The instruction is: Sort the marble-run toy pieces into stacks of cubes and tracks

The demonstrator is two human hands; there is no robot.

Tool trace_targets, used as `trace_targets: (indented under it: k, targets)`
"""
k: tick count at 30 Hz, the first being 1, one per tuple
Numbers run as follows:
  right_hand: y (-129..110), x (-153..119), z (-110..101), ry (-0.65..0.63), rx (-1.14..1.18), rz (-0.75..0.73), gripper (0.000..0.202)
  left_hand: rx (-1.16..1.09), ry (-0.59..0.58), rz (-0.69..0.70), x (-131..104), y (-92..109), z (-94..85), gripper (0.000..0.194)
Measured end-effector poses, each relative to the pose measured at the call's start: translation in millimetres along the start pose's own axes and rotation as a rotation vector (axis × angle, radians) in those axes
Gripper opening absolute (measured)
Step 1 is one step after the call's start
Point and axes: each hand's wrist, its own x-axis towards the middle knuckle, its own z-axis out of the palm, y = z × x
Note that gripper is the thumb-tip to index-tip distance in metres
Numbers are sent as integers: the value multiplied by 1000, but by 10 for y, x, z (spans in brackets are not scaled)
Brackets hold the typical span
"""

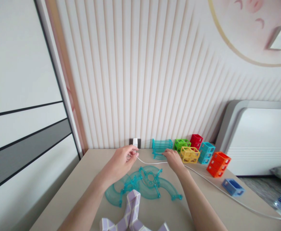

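My left hand [124, 159] is at the wall, fingers curled around the white cable [152, 163] just below a white charger [135, 142] plugged into a dark socket. My right hand [174, 159] is pinched at the front edge of a clear teal track piece [157, 154], beside a teal tube piece [163, 143] against the wall. The cable passes under my right wrist. Between my forearms lie several curved teal track pieces [149, 183], linked together flat on the table. Nearer to me is a lilac and white folding puzzle [132, 205], partly cut off.
Open-frame blocks stand along the right: green [182, 144], yellow [190, 154], red [196, 141], teal [206, 153], orange [218, 164] and blue [233, 187]. The cable runs right across the table [78, 179]. A ribbed wall [131, 80] closes off the back; a white cabinet [22, 57] stands left.
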Motion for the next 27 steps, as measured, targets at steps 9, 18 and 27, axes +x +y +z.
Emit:
trace_targets:
  k: [9, 18, 27]
  targets:
    - [-53, -43, -160, 56, 67, -21, 39, 1, 1, 21, 8, -63, 22, 27]
    - [-502, -606, -308, 143, 230, -88, 31, -36, 21, 52, -22, -62, -100, 27]
    - [-455, -1013, -147, 49, 375, -37, 33, 327, 373, 102, -419, -1136, 59, 27]
